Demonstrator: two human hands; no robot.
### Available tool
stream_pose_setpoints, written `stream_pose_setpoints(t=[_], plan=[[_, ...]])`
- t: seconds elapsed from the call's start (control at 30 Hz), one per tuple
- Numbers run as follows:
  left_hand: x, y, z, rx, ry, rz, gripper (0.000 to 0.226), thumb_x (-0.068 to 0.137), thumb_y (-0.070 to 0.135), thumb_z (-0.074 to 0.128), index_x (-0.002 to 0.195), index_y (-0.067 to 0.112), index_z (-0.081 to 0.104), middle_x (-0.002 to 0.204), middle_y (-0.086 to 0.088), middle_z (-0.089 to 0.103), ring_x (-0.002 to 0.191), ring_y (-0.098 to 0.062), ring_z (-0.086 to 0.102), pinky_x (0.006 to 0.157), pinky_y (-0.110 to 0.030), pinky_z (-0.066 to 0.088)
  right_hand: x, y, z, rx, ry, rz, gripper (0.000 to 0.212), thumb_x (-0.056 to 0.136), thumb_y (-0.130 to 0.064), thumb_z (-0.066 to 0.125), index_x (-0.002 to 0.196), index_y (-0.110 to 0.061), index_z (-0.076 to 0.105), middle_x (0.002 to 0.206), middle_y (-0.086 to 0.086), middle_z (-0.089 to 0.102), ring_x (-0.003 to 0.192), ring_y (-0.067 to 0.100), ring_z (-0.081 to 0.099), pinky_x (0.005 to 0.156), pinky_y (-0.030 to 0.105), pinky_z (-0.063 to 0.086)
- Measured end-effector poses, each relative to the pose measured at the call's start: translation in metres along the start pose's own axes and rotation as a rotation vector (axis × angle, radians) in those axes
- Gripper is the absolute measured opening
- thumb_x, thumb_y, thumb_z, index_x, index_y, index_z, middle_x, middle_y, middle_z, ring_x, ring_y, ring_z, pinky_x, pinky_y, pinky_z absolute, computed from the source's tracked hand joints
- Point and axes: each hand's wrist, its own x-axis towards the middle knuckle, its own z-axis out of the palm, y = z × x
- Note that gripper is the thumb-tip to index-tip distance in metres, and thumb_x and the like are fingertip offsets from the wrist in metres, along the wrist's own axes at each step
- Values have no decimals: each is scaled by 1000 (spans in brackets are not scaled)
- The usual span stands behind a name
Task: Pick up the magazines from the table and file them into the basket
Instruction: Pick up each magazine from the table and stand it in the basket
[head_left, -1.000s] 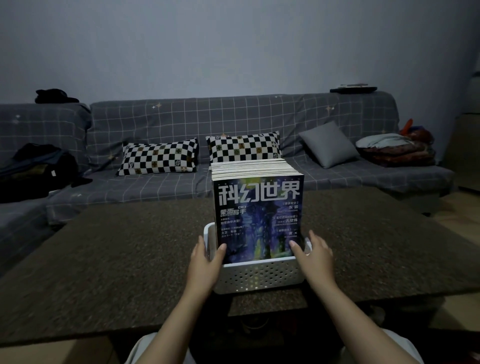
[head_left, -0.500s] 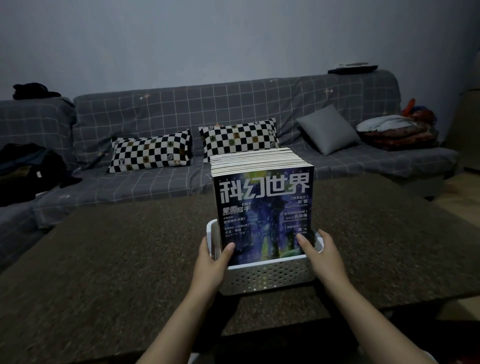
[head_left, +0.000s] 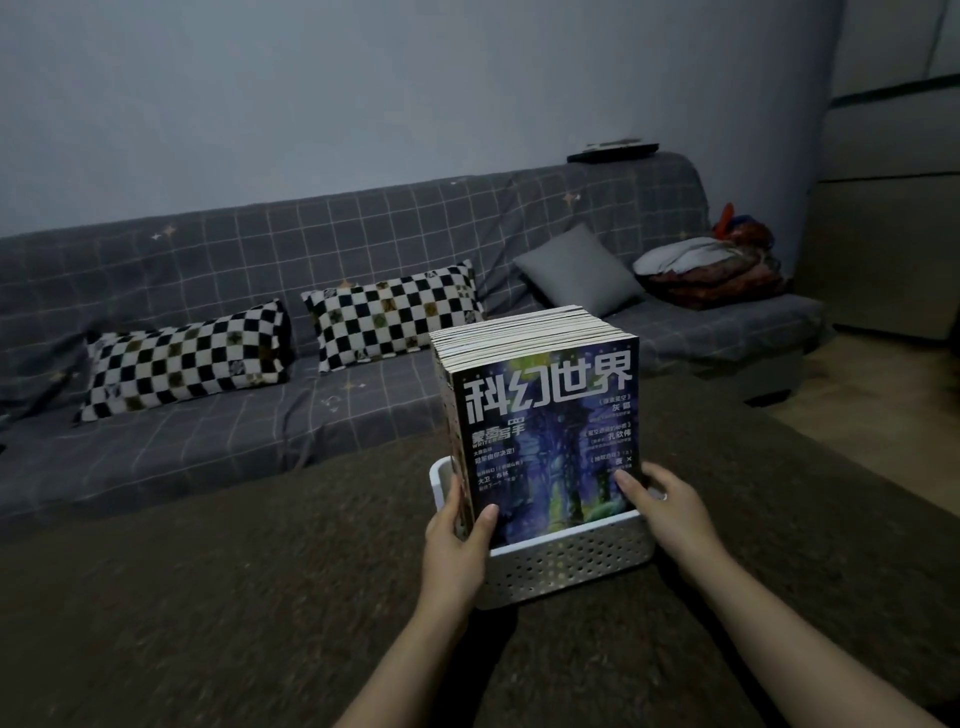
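Note:
A thick row of magazines (head_left: 545, 415) stands upright in a white perforated basket (head_left: 571, 564) on the dark table (head_left: 234, 597). The front magazine has a blue cover with large white characters. My left hand (head_left: 454, 545) grips the left side of the row, thumb on the front cover, fingers along the basket's left wall. My right hand (head_left: 670, 506) holds the right side, thumb pressed on the cover's lower right corner. The lower part of the magazines is hidden by the basket wall.
Behind the table runs a grey checked sofa (head_left: 208, 260) with two black-and-white checkered pillows (head_left: 182, 358), a grey cushion (head_left: 576, 270) and a pile of clothes (head_left: 711, 270) at its right end. A cabinet (head_left: 893, 208) stands at far right.
The view has swung left and closer, so basket and magazines now appear right of centre. Both hands stay on the sides of the magazine row, gripping slightly higher.

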Motion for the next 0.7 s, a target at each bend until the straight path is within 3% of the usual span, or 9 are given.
stream_pose_setpoints(t=[0.2, 0.4, 0.57, 0.7], plan=[[68, 6, 69, 28, -30, -4, 61, 92, 30, 56, 146, 33, 27, 142, -2, 44, 131, -17, 41, 110, -43, 35, 86, 11, -36, 31, 33, 17, 61, 82, -39, 66, 133, -10, 48, 135, 17, 52, 122, 27, 51, 93, 30, 39], [135, 11, 142, 10, -56, 11, 62, 92, 32, 55, 147, 34, 24, 144, -5, 42, 130, -20, 42, 110, -43, 36, 174, 22, -71, 98, 69, -10, 64, 81, -38, 67, 136, -18, 41, 139, 9, 49, 121, 25, 50, 99, 40, 43], [191, 11, 199, 7, -19, 17, 65, 93, 31, 54, 148, 32, 20, 147, -6, 38, 132, -23, 40, 108, -34, 35, 250, 34, -94, 71, 152, 17, 67, 78, -42, 69, 131, -11, 42, 134, 12, 51, 116, 27, 53, 89, 34, 43], [226, 8, 235, -7, 8, 7, 66, 92, 33, 55, 149, 32, 20, 145, -6, 40, 130, -25, 42, 109, -40, 36, 298, 40, -104, 113, 197, 32, 66, 75, -42, 72, 124, -6, 44, 127, 15, 55, 110, 28, 55, 88, 36, 45]])
